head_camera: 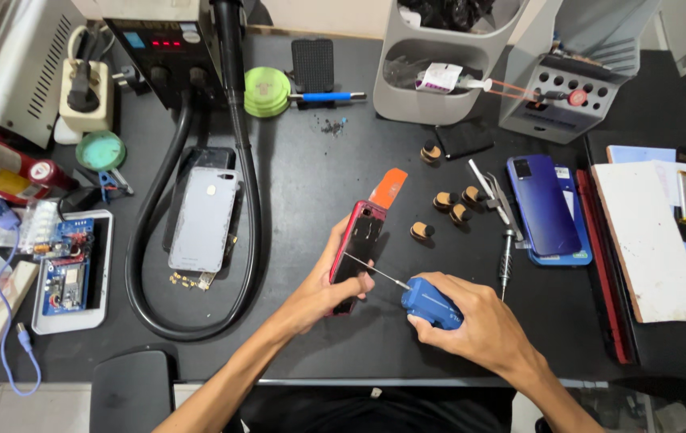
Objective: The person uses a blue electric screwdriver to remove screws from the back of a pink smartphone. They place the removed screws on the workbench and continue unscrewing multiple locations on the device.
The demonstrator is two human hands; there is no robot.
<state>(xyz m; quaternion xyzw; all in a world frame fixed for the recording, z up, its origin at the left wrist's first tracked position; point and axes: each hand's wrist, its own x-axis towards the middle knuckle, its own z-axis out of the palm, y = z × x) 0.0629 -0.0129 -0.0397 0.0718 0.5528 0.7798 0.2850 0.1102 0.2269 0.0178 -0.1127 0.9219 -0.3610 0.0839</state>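
Left hand (323, 290): grip closed around a red phone (356, 255) with its back off, held tilted on its long edge just above the black surface (311, 184), fingers wrapped over the lower half, thumb along the left rim. The phone sits near the middle of the surface, just in front of the person.

Right hand (479, 329): grip closed on a blue screwdriver (431, 303) with a fat round handle. Its thin metal shaft runs up and left, tip touching the open back of the red phone about mid-height.

Orange pry card (388, 188) lies just beyond the top end of the phone; cannot tell whether the two touch.

Right of the phone: four small cork-coloured clamps (449, 210) scattered near each other, a fifth further back. Metal tweezers (493, 192) and a silver screwdriver (505, 261) lie beside a blue phone (542, 204) resting face down on a blue case. Further right, a white board (647, 240) over red-edged pads.

Left of the phone: a silver phone (202, 216), face down, ringed by a thick black hose (250, 208) that loops from the black station (168, 48) at the back. A few small brass screws (186, 279) just below it. A white tray with circuit boards (70, 273) sits at far left.

Back edge: green round tins (267, 90), grey tool holders (447, 72).
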